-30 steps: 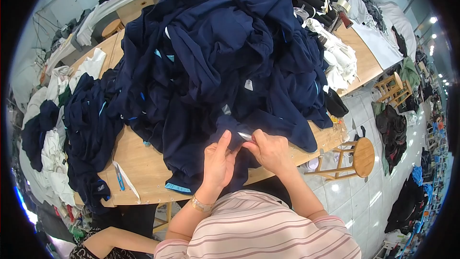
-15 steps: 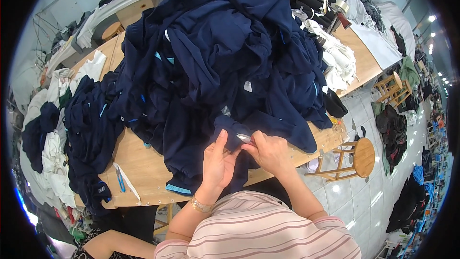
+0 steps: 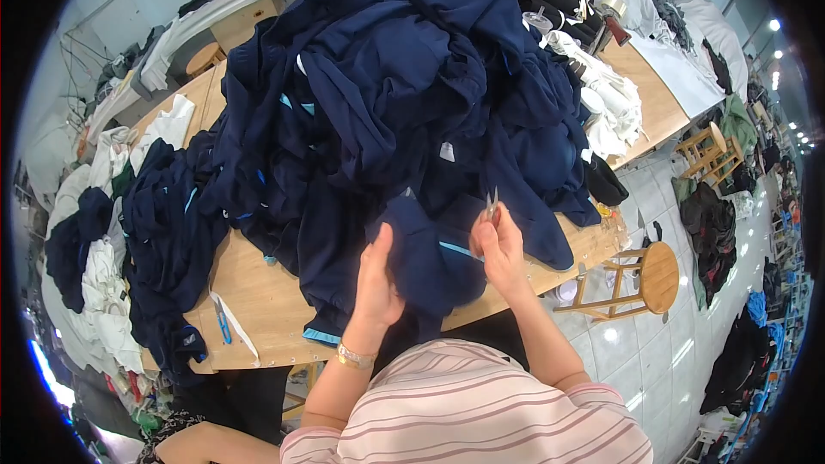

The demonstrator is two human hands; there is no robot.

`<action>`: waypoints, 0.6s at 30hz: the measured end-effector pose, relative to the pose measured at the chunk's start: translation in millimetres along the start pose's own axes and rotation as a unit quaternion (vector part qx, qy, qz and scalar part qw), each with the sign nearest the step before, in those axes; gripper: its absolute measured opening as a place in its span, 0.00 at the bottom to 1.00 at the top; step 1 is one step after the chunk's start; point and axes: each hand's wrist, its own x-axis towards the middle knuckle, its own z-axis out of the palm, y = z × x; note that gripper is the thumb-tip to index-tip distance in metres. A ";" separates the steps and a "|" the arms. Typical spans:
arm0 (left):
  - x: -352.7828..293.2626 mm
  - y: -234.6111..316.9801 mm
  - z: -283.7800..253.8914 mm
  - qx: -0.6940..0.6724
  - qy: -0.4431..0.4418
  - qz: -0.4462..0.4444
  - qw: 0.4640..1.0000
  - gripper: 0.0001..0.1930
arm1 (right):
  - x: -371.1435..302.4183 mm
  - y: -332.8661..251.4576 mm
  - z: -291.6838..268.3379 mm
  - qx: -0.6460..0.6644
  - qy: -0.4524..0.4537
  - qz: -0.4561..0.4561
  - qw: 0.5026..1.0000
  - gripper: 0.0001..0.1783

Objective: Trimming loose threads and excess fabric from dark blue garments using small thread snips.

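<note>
A small white rectangular label (image 3: 446,151) shows on the big heap of navy garments (image 3: 404,86) that covers most of the wooden counter (image 3: 258,292), near the heap's middle. Pale blue trim strips peek out of the folds at several places.

At the near edge of the counter, the left hand (image 3: 376,279) is raised with its palm turned toward the cloth, fingers curled around a bunched navy garment (image 3: 430,258) and grasping it from the left side. A metal bracelet sits on that wrist. The right hand (image 3: 501,245) is just beside it, on the garment's right, fingers clenched on a small pair of metal thread snips (image 3: 491,204) whose tips point up and away from the person. A light blue strip on the garment runs between the two hands. A wooden stool (image 3: 653,275) stands on the tiled floor to the right.
</note>
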 end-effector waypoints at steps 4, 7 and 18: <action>1.1 23.1 -4.0 -0.112 -0.131 -0.019 0.985 0.29 | 17.5 6.8 16.6 -0.028 -0.049 -0.019 0.998 0.19; 11.1 30.0 -33.2 -0.158 -0.180 -0.028 0.970 0.31 | 17.0 17.2 19.3 -0.052 -0.116 0.034 0.991 0.21; 31.9 44.6 -72.0 -0.215 -0.282 -0.007 0.935 0.41 | 30.4 3.7 0.1 0.136 -0.107 0.015 0.985 0.17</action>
